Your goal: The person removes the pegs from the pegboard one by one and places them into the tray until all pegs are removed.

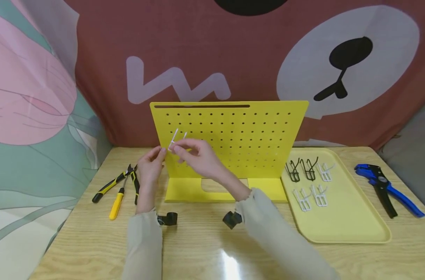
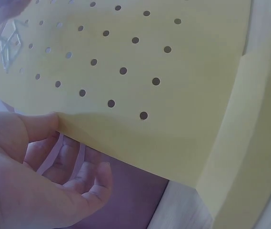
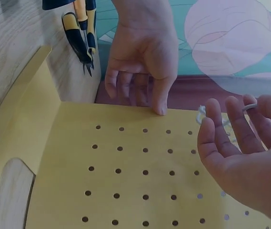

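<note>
A yellow pegboard (image 1: 240,172) with rows of small holes stands upright on its base. My left hand (image 1: 150,167) holds its left edge, thumb (image 2: 42,125) on the front face and the other fingers behind the board, as the left wrist view shows. In front of the board's left part, my right hand (image 1: 202,158) pinches a white wire pegboard hook (image 1: 174,137) between thumb and fingers. The hook's prongs point up in the head view. From the right wrist, the curled fingers of the right hand (image 3: 242,155) partly hide the hook (image 3: 201,116).
On the right, a pale yellow tray (image 1: 352,229) carries black hooks (image 1: 308,170) and white hooks (image 1: 319,196). A blue wire stripper (image 1: 387,186) lies beyond it. Left of the board are yellow-black pliers (image 1: 111,187) and a yellow-handled screwdriver (image 1: 117,204). A printed cloth (image 1: 198,46) hangs behind.
</note>
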`<state>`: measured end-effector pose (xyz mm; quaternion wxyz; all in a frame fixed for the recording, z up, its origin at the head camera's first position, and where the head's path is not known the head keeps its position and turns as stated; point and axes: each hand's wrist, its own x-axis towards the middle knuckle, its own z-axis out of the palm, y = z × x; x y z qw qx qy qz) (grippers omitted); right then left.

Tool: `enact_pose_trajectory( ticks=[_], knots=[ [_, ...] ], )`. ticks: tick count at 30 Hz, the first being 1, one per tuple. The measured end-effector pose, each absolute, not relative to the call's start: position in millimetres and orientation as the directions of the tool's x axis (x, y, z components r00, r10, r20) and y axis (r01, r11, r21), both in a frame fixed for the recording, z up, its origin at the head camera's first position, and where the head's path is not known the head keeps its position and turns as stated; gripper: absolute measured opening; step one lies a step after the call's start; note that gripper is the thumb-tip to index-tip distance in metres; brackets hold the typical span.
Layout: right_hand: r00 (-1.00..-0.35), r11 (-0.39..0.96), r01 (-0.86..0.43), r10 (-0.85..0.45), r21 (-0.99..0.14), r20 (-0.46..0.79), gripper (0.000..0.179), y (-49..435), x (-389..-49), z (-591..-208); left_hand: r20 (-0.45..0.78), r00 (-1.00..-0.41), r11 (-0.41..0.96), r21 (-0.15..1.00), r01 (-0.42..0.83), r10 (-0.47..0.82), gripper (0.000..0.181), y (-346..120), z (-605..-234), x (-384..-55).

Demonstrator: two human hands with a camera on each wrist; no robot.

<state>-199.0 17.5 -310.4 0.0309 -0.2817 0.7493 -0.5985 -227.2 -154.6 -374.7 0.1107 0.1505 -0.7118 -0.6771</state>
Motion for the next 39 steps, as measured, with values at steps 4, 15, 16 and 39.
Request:
enact_pose_trajectory(
  ticks=[4, 15, 16, 39],
  knots=[
    [-0.825, 0.096, -0.386, -0.481, -0.918, 0.297, 0.024, 29, -196, -316, -0.054, -0.930, 0.039, 0.997, -0.073, -0.363, 0.037, -155, -375, -226],
    [-0.871, 0.183, -0.231, -0.477, -0.956, 0.119, 0.029, 82, -189, -346, -0.087, -0.937, 0.042, 0.993, -0.108, -0.338, 0.040, -153, -372, -225],
    [-0.874, 0.189, -0.226, -0.473, -0.956, 0.113, 0.030, 87, -189, -348, -0.089, -0.937, 0.040, 0.993, -0.109, -0.338, 0.039, -153, -372, -225],
    [-0.949, 0.288, -0.204, -0.294, -0.936, 0.116, 0.036, 237, -163, -345, -0.092, -0.941, 0.017, 0.994, -0.104, -0.325, 0.042, -156, -373, -224]
  ],
)
